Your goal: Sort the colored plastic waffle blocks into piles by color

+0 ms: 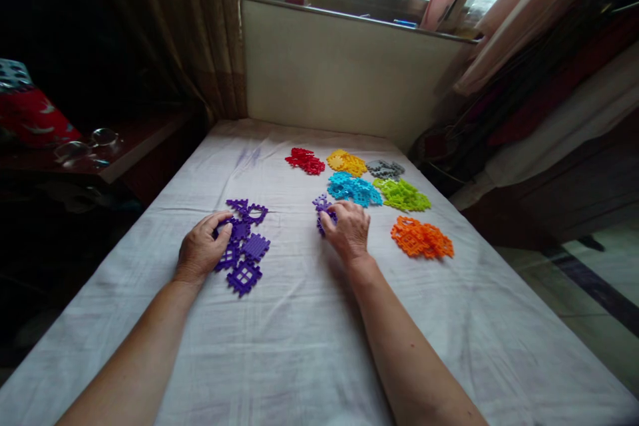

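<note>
A loose group of purple interlocking building tiles (255, 247) lies on the white cloth at left, some with window openings and one triangular. My left hand (202, 249) curls over the group's left edge, thumb and fingers closed around a purple tile that is partly hidden. In the middle of the cloth, my right hand (348, 229) grips a small cluster of purple tiles (321, 202) between thumb and fingers. Its palm covers part of them. Just beyond the right hand is a pile of light blue tiles (353, 189).
Piles of red (305, 161), yellow (346, 163), grey (385, 169), lime green (402, 194) and orange tiles (422, 237) lie toward the far and right side. A wooden side table (144, 140) with eyeglasses (80, 152) stands left. The wall (339, 70) and window bound the far end.
</note>
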`<state>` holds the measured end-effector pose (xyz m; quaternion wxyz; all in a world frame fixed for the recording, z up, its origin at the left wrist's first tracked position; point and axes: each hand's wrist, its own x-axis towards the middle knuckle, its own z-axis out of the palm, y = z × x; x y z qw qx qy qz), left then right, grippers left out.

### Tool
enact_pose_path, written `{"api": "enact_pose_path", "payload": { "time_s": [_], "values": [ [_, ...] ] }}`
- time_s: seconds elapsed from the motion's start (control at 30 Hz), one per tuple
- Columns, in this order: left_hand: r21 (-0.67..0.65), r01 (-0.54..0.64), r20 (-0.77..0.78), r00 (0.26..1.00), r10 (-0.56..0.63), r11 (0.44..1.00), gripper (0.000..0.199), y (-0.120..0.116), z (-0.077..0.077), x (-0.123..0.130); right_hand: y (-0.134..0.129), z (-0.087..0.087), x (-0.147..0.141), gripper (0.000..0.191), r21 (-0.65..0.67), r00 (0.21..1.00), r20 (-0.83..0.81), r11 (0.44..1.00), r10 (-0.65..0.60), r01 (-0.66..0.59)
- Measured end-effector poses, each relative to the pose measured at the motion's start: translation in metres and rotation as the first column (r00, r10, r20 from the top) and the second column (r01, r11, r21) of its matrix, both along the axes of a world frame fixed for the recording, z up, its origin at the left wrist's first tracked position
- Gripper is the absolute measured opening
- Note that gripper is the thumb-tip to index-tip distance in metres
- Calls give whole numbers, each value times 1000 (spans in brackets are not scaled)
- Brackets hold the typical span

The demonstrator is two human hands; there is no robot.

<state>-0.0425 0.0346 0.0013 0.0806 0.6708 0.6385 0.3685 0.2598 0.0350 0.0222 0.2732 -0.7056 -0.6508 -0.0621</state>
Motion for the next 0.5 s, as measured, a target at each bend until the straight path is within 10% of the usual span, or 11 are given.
{"api": "enact_pose_path", "payload": {
  "time_s": [0.2,0.5],
  "values": [
    [6,12,-1,1000,-12,1000,36,-1,0,0,-11,-16,63,21,-50,976,-70,978,-207,204],
    [13,9,-3,1000,-9,1000,37,0,-2,-2,-8,-26,58,23,-48,978,-67,980,-197,194]
  ]
}}
